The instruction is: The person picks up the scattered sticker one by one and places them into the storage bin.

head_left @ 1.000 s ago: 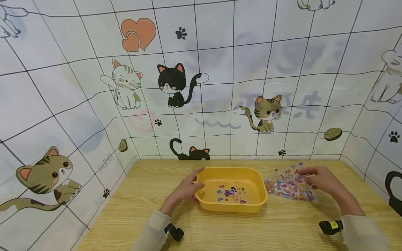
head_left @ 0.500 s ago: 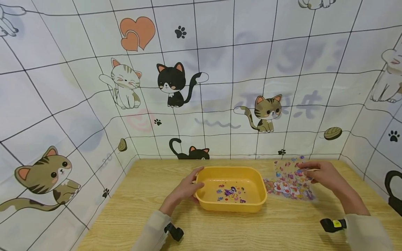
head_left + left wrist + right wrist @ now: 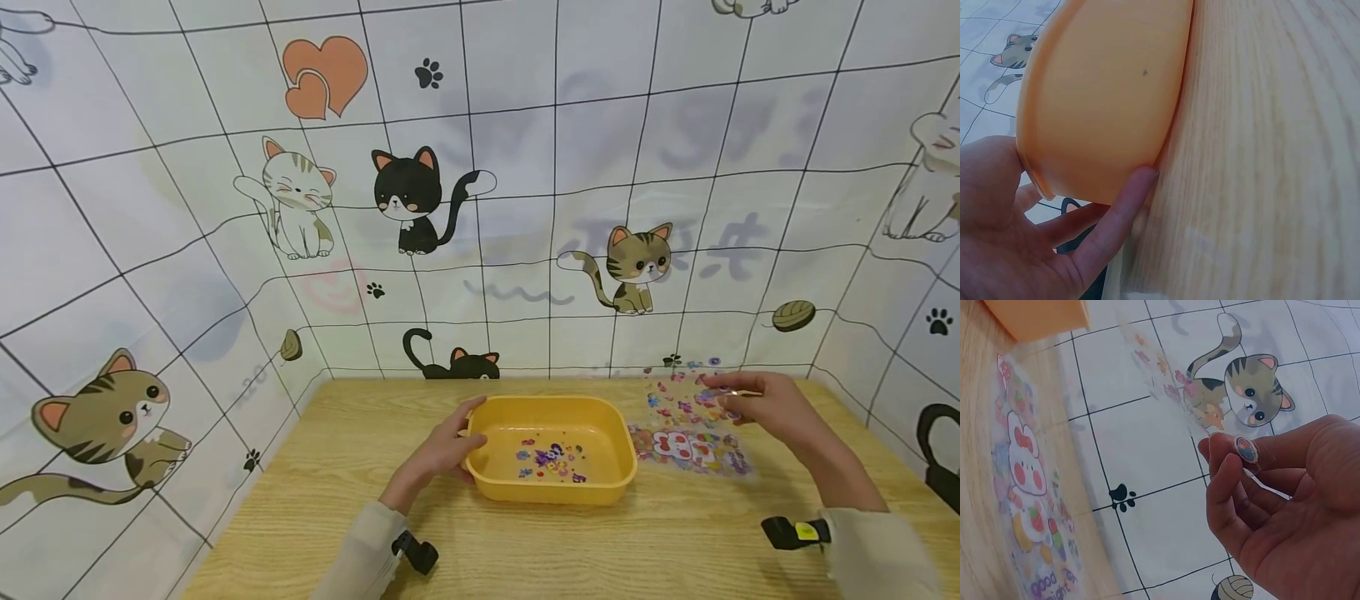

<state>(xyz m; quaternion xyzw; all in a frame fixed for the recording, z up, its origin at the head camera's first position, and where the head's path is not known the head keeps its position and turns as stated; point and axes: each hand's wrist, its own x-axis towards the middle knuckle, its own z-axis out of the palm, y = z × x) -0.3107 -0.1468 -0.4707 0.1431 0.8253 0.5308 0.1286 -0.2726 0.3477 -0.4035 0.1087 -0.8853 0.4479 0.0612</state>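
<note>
My left hand (image 3: 448, 446) grips the left end of a yellow plastic tub (image 3: 551, 495), its thumb over the rim. In the left wrist view its fingers lie along the outside wall of the tub (image 3: 1107, 100). Small colourful stickers (image 3: 550, 456) lie scattered in the bottom. To the right of the tub my right hand (image 3: 772, 407) pinches a clear sticker sheet (image 3: 667, 398) by its edge, holding it raised. Below it, on the table, lies another sticker sheet with a white rabbit (image 3: 1025, 469). A small round sticker (image 3: 1245, 450) shows at the right fingertips.
The light wood table (image 3: 360, 517) meets walls covered in cat-print sheeting (image 3: 517, 233) at the back and sides. A black looped object (image 3: 941, 450) stands out at the right edge. Both wrists carry black straps with cameras.
My right hand has lifted the clear sticker sheet up off the pile and toward the back wall, uncovering the rabbit sheet beneath. My left hand stays on the tub.
</note>
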